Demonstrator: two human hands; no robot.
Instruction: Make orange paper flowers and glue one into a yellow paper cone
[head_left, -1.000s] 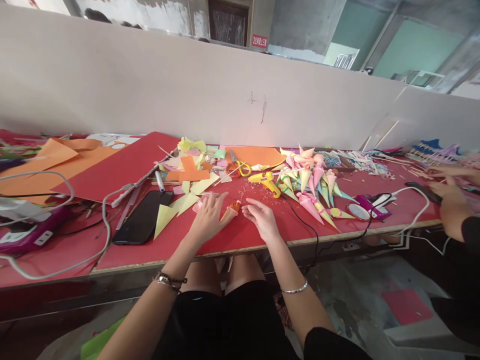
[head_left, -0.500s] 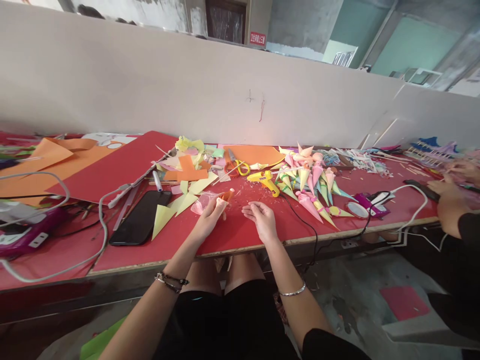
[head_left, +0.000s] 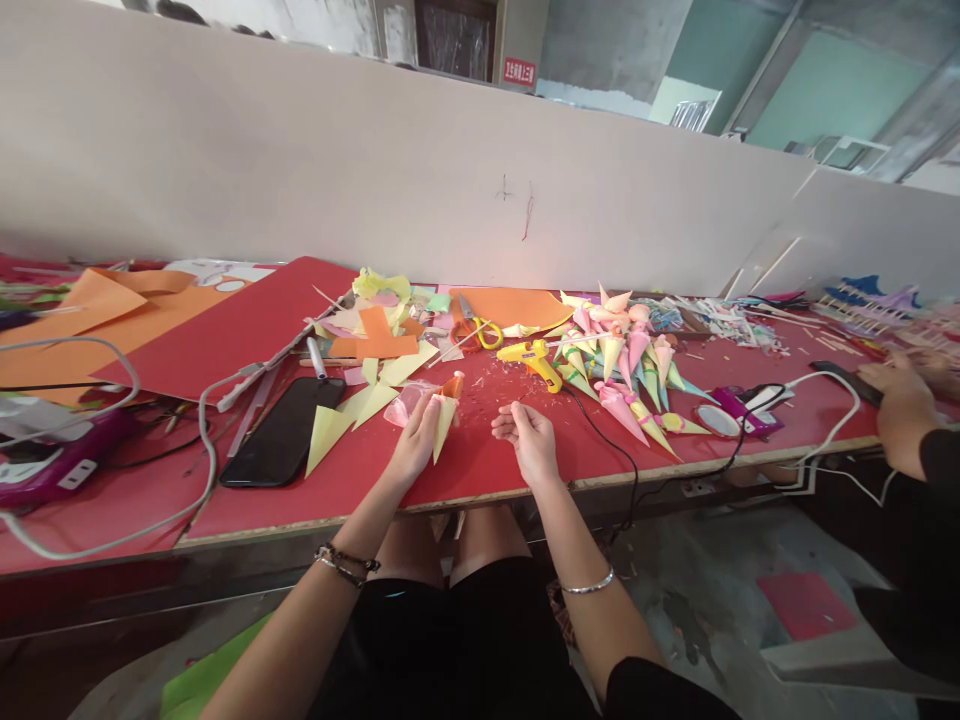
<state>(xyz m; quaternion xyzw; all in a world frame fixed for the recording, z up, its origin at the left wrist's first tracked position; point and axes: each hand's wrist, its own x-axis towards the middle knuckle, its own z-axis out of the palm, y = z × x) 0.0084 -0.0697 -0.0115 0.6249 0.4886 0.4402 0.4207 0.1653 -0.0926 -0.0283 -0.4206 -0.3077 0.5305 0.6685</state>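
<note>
My left hand [head_left: 415, 440] is closed around a small paper cone [head_left: 444, 425], pale yellow below with orange paper at its top; the fingers hide part of it. Across a short gap, my right hand [head_left: 531, 440] hovers over the red tabletop with fingers curled together; whether anything small is in them is hidden. Beyond the right hand lies a yellow glue gun [head_left: 534, 360], its black cord trailing to the right. Crumpled pink film [head_left: 406, 402] lies just behind the left hand.
Finished paper cones [head_left: 619, 365] are heaped on the right. Scissors [head_left: 480, 330], yellow paper pieces [head_left: 328, 435], a black phone [head_left: 281, 435] and a marker [head_left: 316, 358] lie behind and left. A purple power strip [head_left: 742, 410] sits right, near a co-worker's hand [head_left: 896, 380].
The cone in my left hand has turned, so its yellow tapered side now shows pointing down. My right hand's fingers have curled in slightly, and the hand stays in nearly the same place.
</note>
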